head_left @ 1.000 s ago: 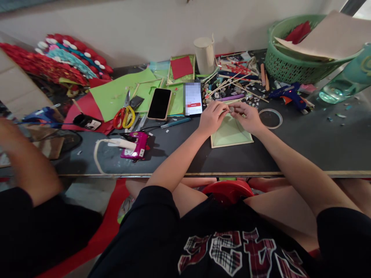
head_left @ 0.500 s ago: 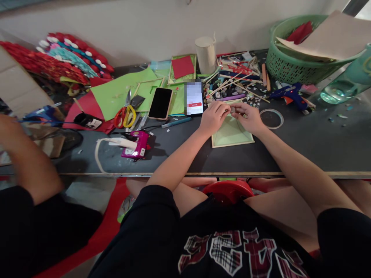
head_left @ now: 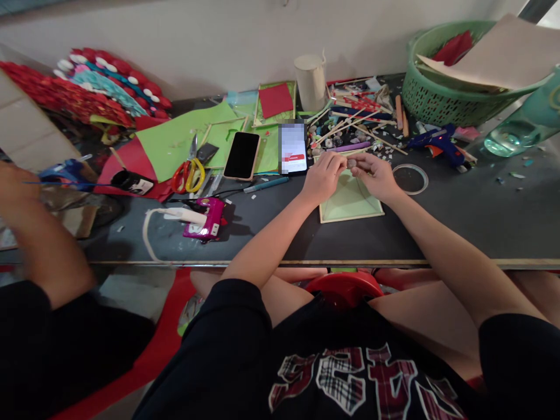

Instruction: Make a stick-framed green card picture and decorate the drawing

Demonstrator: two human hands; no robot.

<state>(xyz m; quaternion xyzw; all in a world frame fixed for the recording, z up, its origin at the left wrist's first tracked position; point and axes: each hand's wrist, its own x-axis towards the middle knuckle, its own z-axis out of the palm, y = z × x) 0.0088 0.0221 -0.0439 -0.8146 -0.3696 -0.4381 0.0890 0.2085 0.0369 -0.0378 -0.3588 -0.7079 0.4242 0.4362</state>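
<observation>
Over a pale green square panel (head_left: 352,201) with thin wooden edging, my two hands meet fingertip to fingertip. Between the thumb and fingers of my right hand (head_left: 374,175) is a small greyish, stone-like piece (head_left: 351,164). My left hand (head_left: 325,175) is closed in a pinch close beside it; what its fingers hold, if anything, is hidden. Just right of the panel lies a roll of clear tape (head_left: 410,179). A phone with a lit screen (head_left: 293,149) stands left of my left hand.
Behind my hands lie sticks, pebbles and scraps (head_left: 345,131). A blue glue gun (head_left: 437,143), green basket (head_left: 437,93) and water bottle (head_left: 507,137) stand right. Leftward are a dark phone (head_left: 242,156), scissors (head_left: 189,175) and a magenta power adapter (head_left: 205,220). A co-worker's arm (head_left: 48,239) reaches in.
My fingers have shifted slightly around the small greyish piece, and more of it shows. The co-worker's hand at the left has moved a little. The panel stays in place.
</observation>
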